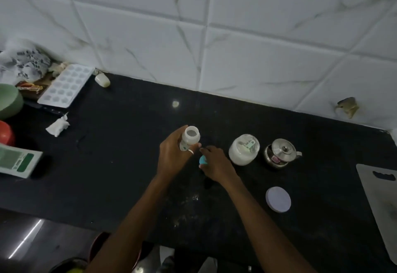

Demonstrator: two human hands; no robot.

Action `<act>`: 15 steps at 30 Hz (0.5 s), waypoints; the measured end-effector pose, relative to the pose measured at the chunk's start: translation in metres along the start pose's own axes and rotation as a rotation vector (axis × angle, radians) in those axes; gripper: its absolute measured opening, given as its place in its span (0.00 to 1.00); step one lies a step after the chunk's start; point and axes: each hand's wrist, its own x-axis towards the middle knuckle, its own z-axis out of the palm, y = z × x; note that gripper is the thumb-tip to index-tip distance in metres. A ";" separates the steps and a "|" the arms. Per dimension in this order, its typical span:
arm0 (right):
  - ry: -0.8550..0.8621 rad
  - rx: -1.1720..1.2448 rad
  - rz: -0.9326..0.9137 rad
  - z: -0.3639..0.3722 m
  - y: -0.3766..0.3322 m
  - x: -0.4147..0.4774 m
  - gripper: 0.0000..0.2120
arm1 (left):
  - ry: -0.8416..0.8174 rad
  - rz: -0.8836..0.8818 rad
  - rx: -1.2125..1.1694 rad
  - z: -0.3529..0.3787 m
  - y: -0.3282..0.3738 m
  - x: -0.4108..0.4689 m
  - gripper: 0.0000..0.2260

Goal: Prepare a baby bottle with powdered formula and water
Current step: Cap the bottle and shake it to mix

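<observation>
My left hand (173, 156) grips an uncapped baby bottle (190, 137), upright, with its white mouth facing the camera. Just right of it, my right hand (214, 163) has its fingers curled round a small blue piece (203, 160), mostly hidden under the palm; what the piece is I cannot tell. An open glass jar of white powder (243, 149) stands to the right on the black counter (129, 165). Its pale round lid (278, 199) lies flat nearer the front edge. A small steel kettle (280, 152) with its lid on stands right of the jar.
At the left are a white ice tray (65, 85), a green bowl (8, 100), a red object (6, 133), a green-and-white packet (18, 160) and crumpled paper (57, 125). A grey cutting board (382, 204) lies at the right edge. Tiled wall runs behind.
</observation>
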 end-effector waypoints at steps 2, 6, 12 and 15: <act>-0.039 -0.018 0.007 0.007 0.001 0.003 0.31 | -0.007 -0.018 0.003 0.000 -0.008 0.002 0.21; 0.010 -0.001 0.013 0.014 0.003 0.009 0.28 | -0.027 -0.034 -0.001 0.000 -0.013 0.007 0.21; 0.203 0.119 -0.054 -0.032 -0.008 0.000 0.23 | -0.038 -0.010 -0.024 -0.002 0.001 0.017 0.18; 0.351 0.186 -0.076 -0.087 -0.020 -0.011 0.22 | -0.027 0.045 -0.049 -0.003 0.023 0.026 0.19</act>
